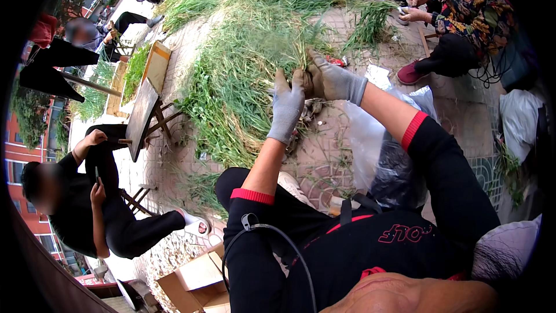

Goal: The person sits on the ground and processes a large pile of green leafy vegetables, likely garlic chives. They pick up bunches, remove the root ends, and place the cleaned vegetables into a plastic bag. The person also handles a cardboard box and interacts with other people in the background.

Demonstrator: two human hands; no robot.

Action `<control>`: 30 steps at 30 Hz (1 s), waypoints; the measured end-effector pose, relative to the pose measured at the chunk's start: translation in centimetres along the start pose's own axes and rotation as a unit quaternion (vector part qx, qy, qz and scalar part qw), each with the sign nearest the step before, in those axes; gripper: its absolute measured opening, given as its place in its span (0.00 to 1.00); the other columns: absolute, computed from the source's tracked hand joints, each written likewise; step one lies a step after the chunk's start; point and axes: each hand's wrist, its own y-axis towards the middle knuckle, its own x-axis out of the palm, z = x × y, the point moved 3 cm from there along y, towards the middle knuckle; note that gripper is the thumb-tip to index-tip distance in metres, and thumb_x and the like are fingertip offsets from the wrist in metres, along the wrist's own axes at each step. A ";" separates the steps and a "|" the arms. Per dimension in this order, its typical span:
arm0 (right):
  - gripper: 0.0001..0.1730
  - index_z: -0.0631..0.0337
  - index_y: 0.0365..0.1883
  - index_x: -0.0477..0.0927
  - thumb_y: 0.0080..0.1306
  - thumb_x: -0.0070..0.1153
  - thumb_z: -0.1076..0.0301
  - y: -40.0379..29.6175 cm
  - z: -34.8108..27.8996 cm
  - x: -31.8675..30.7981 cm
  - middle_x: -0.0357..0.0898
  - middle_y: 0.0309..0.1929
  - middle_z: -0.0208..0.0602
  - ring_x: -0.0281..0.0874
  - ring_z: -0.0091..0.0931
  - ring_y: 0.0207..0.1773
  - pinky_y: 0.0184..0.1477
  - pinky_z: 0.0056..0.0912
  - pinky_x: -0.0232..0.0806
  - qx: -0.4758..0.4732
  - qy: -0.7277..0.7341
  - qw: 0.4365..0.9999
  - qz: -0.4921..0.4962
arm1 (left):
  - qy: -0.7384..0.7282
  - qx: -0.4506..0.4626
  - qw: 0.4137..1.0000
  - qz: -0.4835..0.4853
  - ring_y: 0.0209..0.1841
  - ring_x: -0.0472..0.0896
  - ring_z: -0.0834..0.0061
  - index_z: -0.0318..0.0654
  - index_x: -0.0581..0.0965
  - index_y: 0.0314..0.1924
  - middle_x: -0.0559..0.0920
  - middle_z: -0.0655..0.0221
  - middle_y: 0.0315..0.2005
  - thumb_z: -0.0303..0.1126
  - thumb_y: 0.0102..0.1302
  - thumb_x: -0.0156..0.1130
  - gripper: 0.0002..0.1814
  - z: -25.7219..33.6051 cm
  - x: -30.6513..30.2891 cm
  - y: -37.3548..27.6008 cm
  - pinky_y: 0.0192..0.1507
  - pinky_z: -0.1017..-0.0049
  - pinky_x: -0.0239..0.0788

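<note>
Both of my hands wear light grey knit gloves with brown, soiled palms and fingers. They meet just in front of my knees, at the edge of a wide heap of cut green grass-like stalks (234,95). My left hand (289,100) points up with its thumb and fingers around the base of a thin bunch of stalks (299,54). From the right, my right hand (334,78) closes on the same bunch, its fingers partly hidden. The tops of the bunch are blurred and merge with the heap.
Clear plastic bags (378,152) lie by my right side. An open cardboard box (195,278) is at lower left. A wooden folding table (143,117) and planter boxes (156,65) stand left. People sit at left and upper right; one handles stalks (371,24). Paving shows between.
</note>
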 end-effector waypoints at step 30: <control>0.64 0.75 0.56 0.69 0.51 0.35 0.15 -2.1 -2.1 -0.9 0.78 0.45 0.55 0.82 0.41 0.41 0.45 0.42 0.76 -0.029 -0.336 0.922 0.192 | -0.591 -0.354 0.659 -0.303 0.26 0.79 0.78 0.47 0.76 0.46 0.81 0.75 0.31 0.46 0.72 0.49 0.14 -1.1 1.1 0.8 0.20 0.78 0.72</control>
